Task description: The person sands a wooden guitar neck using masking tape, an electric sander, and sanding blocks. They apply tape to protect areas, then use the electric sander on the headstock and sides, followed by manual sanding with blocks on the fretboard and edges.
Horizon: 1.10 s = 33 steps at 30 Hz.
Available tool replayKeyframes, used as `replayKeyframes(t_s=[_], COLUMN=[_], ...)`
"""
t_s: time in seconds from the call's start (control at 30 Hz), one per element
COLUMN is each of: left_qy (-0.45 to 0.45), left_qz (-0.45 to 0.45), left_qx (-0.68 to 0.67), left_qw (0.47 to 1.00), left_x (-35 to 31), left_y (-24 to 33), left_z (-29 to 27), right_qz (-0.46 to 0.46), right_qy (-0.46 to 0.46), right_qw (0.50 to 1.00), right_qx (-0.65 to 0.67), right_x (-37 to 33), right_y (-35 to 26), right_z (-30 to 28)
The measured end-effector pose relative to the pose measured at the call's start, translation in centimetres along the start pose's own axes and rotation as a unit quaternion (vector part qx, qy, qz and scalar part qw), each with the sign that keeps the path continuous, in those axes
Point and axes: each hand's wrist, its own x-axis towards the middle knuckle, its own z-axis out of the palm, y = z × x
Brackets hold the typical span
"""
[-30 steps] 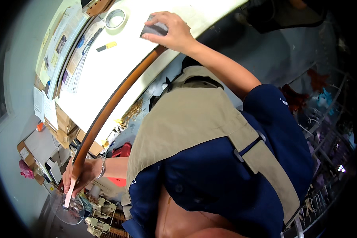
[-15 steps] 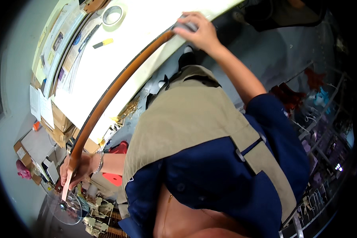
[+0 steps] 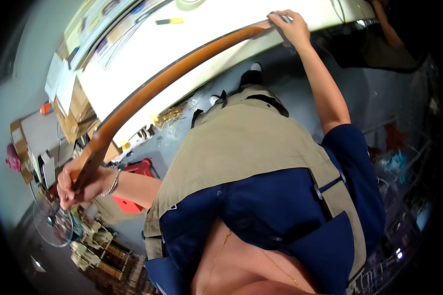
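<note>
A long brown strip (image 3: 182, 61) with a dark edge runs across the view; I cannot tell whether it is wood or leather. My left hand (image 3: 86, 184) is wrapped round its near left end, with a bracelet on the wrist. At the far right end, my right hand (image 3: 293, 29) grips a small dark grey block (image 3: 282, 35) that touches or nearly touches the strip's paler tip. The strip's middle passes over a white table (image 3: 128, 81). A yellow and dark cutter knife (image 3: 170, 21) lies behind it.
A white tape roll (image 3: 189, 4) and papers (image 3: 110, 51) lie on the table. Cardboard boxes (image 3: 79, 105) stand left. A red object (image 3: 142, 168) is near my left forearm. At far right is another person's arm (image 3: 389, 27). A clear disc (image 3: 53, 223) is below my left hand.
The view has shifted, so the table things appear higher and farther right. The strip has turned, showing more of its broad face. My right hand with the block appears farther right.
</note>
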Motion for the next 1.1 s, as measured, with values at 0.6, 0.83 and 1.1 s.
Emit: replayKeyframes(t_s=[0.6, 0.83, 1.1], left_qy=[-0.123, -0.143, -0.150], left_qz=[-0.088, -0.065, -0.058], left_qx=[-0.016, 0.018, 0.007], left_qw=[0.988, 0.987, 0.987], left_x=[-4.8, -5.3, -5.5], left_y=[-0.3, 0.1, 0.3], left_z=[0.7, 2.5, 4.6], right_qz=[-0.255, -0.419, -0.419], right_qy=[0.071, -0.008, 0.062], right_qw=[0.957, 0.882, 0.875], right_qx=[0.123, 0.217, 0.233], right_x=[-9.1, -18.1, -20.4], right_y=[-14.0, -30.3, -32.3], right_z=[3.0, 1.5, 0.8])
